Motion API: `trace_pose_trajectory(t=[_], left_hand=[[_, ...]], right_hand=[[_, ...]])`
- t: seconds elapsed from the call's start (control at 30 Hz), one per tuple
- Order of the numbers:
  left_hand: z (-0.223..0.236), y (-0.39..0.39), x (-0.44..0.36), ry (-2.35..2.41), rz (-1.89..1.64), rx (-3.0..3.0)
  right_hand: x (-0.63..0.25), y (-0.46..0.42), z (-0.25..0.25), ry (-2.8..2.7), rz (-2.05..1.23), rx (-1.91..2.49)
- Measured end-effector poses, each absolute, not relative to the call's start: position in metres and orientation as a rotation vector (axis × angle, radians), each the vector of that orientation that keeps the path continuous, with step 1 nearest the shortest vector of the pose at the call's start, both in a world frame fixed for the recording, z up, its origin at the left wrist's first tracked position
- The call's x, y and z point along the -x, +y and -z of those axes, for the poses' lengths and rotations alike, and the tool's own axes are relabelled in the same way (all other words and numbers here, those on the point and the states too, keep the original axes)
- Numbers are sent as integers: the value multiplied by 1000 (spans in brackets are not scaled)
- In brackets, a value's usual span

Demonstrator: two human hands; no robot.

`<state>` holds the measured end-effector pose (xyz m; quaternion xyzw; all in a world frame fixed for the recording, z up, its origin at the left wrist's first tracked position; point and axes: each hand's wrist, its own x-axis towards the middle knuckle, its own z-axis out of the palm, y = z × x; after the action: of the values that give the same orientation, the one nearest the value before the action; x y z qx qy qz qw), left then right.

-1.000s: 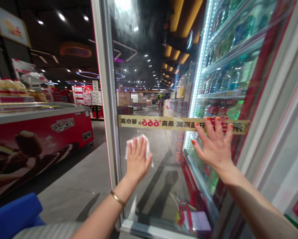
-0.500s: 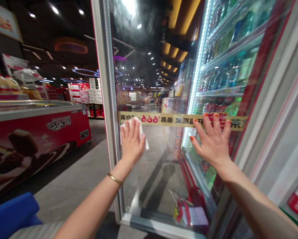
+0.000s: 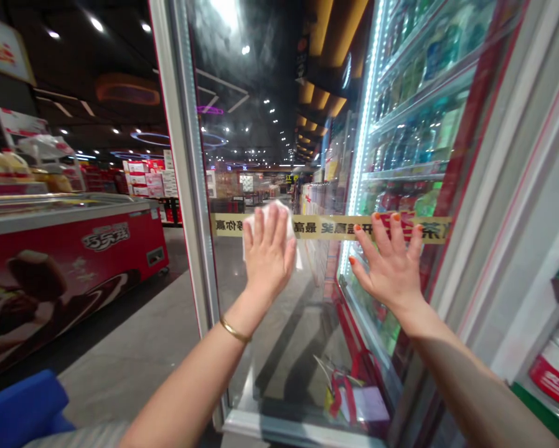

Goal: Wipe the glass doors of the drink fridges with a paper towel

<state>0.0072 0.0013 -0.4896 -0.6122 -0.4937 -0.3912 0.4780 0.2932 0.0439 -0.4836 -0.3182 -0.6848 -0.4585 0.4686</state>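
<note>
Your left hand (image 3: pixel 267 255) hides most of the white cloth (image 3: pixel 289 228) and some lettering on the yellow strip (image 3: pixel 326 228). The cloth lies between that hand, flat and unclenched, and the glass door (image 3: pixel 233 274). Your right hand (image 3: pixel 391 267), splayed and empty, rests on the glass, well right of the cloth.

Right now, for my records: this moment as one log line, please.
left hand: flat over white cloth, against glass door | right hand: spread on same door

The left hand (image 3: pixel 267 264) flattens white cloth (image 3: pixel 289 225) against the glass door (image 3: pixel 235 280).
</note>
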Motion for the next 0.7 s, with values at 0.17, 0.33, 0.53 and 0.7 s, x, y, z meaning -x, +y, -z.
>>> trace_pose_trajectory(t=[0.17,0.33,0.53,0.7], left_hand=[[634,-53,-49,-671,715,1747],[597,-47,5,-861,751,1694],[525,-1,-18,-1266,934,1411],[658,-53,-53,-655,591,1710]], right_hand=[[-294,43,483,-1677,1128,773],[-291,40,482,-1674,1136,791],[-292,41,483,-1671,1114,790],[-293,40,482,-1655,1159,766]])
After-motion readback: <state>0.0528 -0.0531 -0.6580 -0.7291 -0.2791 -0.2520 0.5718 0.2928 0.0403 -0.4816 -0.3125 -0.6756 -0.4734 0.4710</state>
